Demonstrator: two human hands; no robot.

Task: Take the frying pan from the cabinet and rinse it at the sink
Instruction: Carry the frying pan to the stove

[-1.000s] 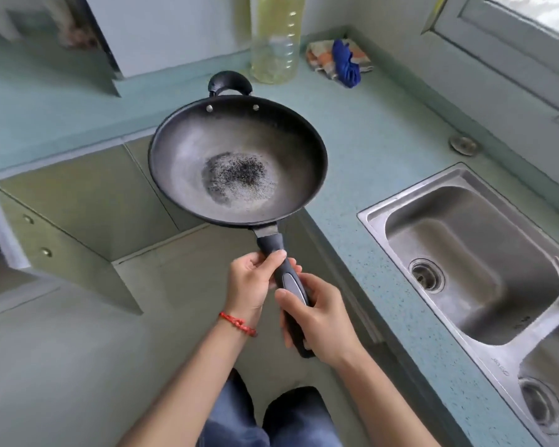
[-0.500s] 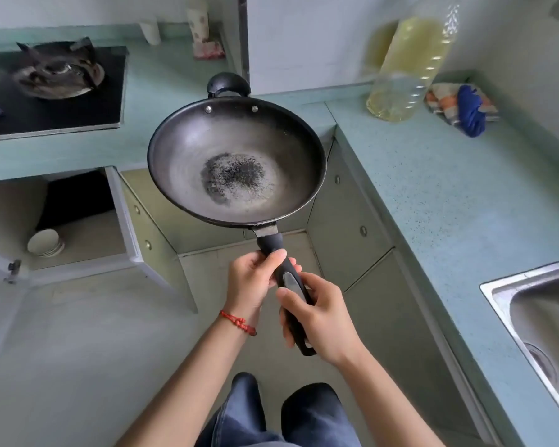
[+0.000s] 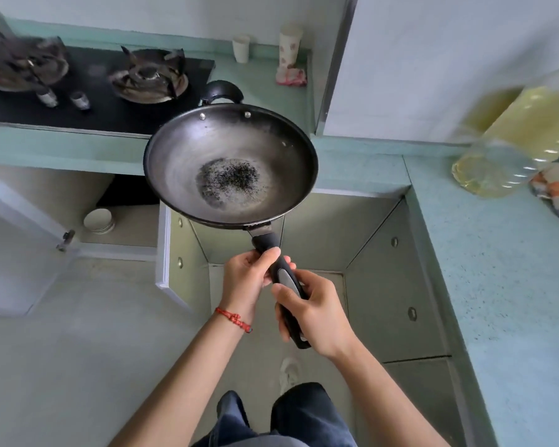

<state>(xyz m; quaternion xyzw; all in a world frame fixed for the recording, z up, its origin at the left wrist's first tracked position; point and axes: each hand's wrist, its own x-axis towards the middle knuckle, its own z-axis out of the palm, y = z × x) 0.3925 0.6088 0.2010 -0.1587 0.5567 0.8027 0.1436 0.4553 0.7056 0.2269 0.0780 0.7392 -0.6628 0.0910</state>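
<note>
A black frying pan (image 3: pixel 229 162) with a dark speckled patch in its middle is held level in the air in front of the corner cabinets. My left hand (image 3: pixel 247 279) grips the upper part of its black handle (image 3: pixel 286 282). My right hand (image 3: pixel 317 312) grips the lower part of the same handle. The open cabinet (image 3: pixel 123 217) lies below and left of the pan, its door (image 3: pixel 23 240) swung out to the left. The sink is out of view.
A gas hob (image 3: pixel 88 82) with two burners sits at the back left. Two cups (image 3: pixel 265 46) and a cloth stand behind the pan. A big bottle of oil (image 3: pixel 510 140) and a rag lie on the teal counter (image 3: pixel 513 285) at right. A small bowl (image 3: pixel 99 221) sits inside the cabinet.
The view has swung to the left: the sink has left the frame and the hob and open cabinet have come in. Both hands keep the same grip on the pan's handle.
</note>
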